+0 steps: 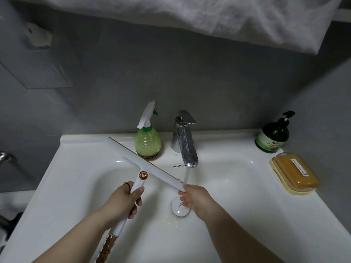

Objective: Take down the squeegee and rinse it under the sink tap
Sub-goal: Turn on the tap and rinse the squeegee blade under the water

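A white squeegee (140, 165) with a long blade and a copper ring on its neck is held over the white sink (218, 171). My left hand (123, 201) grips its handle. The blade slants from upper left down to the right, and its right end meets the water stream (186, 175) falling from the chrome tap (185, 143). My right hand (195, 199) is under that stream at the blade's right tip, fingers curled and touching it. Below my right hand sits the round drain plug (178, 208).
A green spray bottle (147, 141) stands left of the tap. At the back right is a dark green pump bottle (273, 138), with an orange soap bar (296, 172) in a yellow dish in front of it. A white cloth (209, 18) hangs overhead.
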The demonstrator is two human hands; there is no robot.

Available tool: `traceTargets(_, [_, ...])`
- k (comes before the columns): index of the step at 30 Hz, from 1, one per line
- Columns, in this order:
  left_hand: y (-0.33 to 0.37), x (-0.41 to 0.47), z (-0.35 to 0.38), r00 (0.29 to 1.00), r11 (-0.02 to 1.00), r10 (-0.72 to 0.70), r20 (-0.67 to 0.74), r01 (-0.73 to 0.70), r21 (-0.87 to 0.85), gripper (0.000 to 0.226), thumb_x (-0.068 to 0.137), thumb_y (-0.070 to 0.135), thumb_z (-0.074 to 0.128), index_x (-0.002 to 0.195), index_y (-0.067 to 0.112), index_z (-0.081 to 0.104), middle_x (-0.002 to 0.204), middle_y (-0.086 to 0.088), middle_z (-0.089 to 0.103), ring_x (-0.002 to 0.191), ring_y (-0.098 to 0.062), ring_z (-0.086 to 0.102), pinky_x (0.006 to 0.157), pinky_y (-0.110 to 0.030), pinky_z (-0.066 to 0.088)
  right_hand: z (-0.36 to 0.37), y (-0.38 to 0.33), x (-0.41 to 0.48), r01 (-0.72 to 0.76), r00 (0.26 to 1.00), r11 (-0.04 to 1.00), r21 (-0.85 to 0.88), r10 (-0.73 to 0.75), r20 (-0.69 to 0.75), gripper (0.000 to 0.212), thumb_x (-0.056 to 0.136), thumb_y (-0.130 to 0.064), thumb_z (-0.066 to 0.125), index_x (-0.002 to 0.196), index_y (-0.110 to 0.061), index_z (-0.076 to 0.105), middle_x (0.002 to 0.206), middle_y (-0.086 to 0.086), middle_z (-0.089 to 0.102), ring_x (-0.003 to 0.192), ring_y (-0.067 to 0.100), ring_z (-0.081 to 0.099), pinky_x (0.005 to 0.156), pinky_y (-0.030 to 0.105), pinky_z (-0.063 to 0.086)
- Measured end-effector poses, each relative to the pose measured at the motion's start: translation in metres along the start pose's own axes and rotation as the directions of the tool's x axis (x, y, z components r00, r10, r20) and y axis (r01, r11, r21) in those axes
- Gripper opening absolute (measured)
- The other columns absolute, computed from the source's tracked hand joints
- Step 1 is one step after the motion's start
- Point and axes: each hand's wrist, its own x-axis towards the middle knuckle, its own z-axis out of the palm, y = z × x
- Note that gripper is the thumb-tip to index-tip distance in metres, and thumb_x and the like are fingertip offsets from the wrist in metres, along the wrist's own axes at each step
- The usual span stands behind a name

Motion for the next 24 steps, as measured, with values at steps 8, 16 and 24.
traceTargets(8, [0.001, -0.004, 0.005, 0.996, 0.997, -0.056, 0.064, 0.06, -0.053, 0.021, 0.094, 0.024, 0.045, 0.079, 0.01, 0.044, 0.035, 0.005, 0.052, 0.029, -0.011, 0.039, 0.033, -0.016, 0.036, -0.009, -0.006, 0.001, -0.006, 1.0, 0.991, 0.131, 0.002, 0.031, 0.023, 0.092, -0.008, 0.047, 0.069, -0.007, 0.051, 0.061, 0.008, 0.046, 0.03, 0.005, 0.045, 0.033, 0.013, 0.034])
traceTargets(16, [0.003, -0.007, 0.005, 0.998, 0.996, -0.039, 0.039, 0.042, -0.082, 0.023, 0.095, 0.024, 0.044, 0.076, 0.01, 0.046, 0.04, 0.005, 0.045, 0.027, -0.01, 0.036, 0.03, -0.016, 0.034, -0.012, -0.011, 0.001, 0.035, 0.993, 0.99, 0.138, -0.05, 0.108, 0.021, 0.089, -0.001, 0.049, 0.073, -0.002, 0.061, 0.059, 0.008, 0.056, 0.039, 0.009, 0.054, 0.039, 0.015, 0.046])
traceTargets(24, [-0.004, -0.007, 0.009, 0.995, 0.996, -0.056, 0.085, 0.062, -0.07, 0.022, 0.094, 0.027, 0.044, 0.081, 0.009, 0.045, 0.035, 0.007, 0.046, 0.029, -0.01, 0.037, 0.032, -0.017, 0.035, -0.007, -0.012, 0.003, 0.044, 0.999, 0.999, 0.016, -0.044, 0.004, 0.015, 0.085, -0.01, 0.059, 0.071, -0.006, 0.055, 0.056, 0.007, 0.048, 0.034, 0.009, 0.043, 0.032, 0.014, 0.034])
